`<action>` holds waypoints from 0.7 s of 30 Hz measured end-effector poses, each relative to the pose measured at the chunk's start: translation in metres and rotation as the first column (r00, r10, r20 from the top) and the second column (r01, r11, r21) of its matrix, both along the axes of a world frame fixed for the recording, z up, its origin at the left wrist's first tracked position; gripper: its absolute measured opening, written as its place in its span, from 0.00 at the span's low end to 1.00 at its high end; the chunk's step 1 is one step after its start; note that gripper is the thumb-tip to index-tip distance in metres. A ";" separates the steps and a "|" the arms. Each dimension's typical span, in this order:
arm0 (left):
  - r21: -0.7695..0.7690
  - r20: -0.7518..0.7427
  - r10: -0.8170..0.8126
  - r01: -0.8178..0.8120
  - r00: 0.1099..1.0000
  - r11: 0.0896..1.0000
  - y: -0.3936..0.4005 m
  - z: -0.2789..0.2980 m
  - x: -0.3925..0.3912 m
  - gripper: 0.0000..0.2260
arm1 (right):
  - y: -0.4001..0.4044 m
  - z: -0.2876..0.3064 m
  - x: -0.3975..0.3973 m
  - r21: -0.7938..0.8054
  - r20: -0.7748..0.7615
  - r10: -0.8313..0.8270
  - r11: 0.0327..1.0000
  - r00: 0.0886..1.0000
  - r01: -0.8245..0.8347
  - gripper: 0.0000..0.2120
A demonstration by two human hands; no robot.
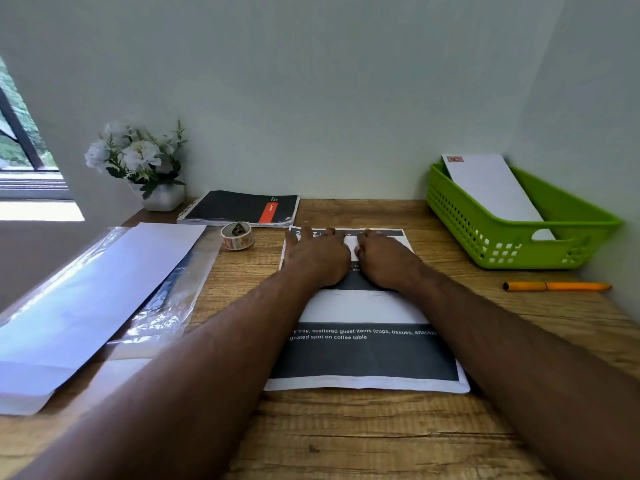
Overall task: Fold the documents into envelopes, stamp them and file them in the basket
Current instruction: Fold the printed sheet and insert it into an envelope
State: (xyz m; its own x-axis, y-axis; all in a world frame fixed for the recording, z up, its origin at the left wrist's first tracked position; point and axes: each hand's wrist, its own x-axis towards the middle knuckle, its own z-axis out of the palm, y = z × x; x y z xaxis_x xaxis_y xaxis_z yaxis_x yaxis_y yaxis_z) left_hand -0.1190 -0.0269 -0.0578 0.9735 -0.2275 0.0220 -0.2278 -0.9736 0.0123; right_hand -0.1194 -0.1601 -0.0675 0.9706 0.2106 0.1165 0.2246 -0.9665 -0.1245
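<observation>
A printed document (363,351) lying on a wooden desk carries white lettering on a dark band, partly covered by a forearm: "y tray, scattered guest items (cups, tissues, snacks)" and, on the line below, "gnated spot on coffee table". The heading along its far edge is too blurred to read. A black notebook (242,207) bears a red label whose small print cannot be made out.
</observation>
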 end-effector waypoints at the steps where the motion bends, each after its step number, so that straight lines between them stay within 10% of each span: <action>1: 0.016 0.015 0.013 -0.014 1.000 1.000 0.001 0.001 0.000 0.22 | 0.001 0.001 0.000 0.008 -0.008 -0.008 1.000 1.000 0.008 0.16; 14: 0.230 0.152 0.173 -0.205 0.973 0.951 0.022 0.017 -0.012 0.16 | -0.011 0.015 -0.007 0.177 -0.116 0.060 0.983 0.992 -0.038 0.16; 21: -0.098 0.136 0.086 -0.073 0.987 0.993 0.030 0.012 0.009 0.16 | -0.023 0.019 -0.009 0.296 -0.139 0.051 0.955 0.989 -0.008 0.16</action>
State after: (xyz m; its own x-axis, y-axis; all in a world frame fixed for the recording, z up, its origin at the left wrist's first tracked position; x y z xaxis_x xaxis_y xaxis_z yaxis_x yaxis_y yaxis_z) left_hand -0.1100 0.0030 -0.0461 0.9743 -0.1405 0.1761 -0.1558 -0.9848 0.0767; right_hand -0.1281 -0.1829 -0.0487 0.9755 0.2170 0.0374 0.2114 -0.8755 -0.4346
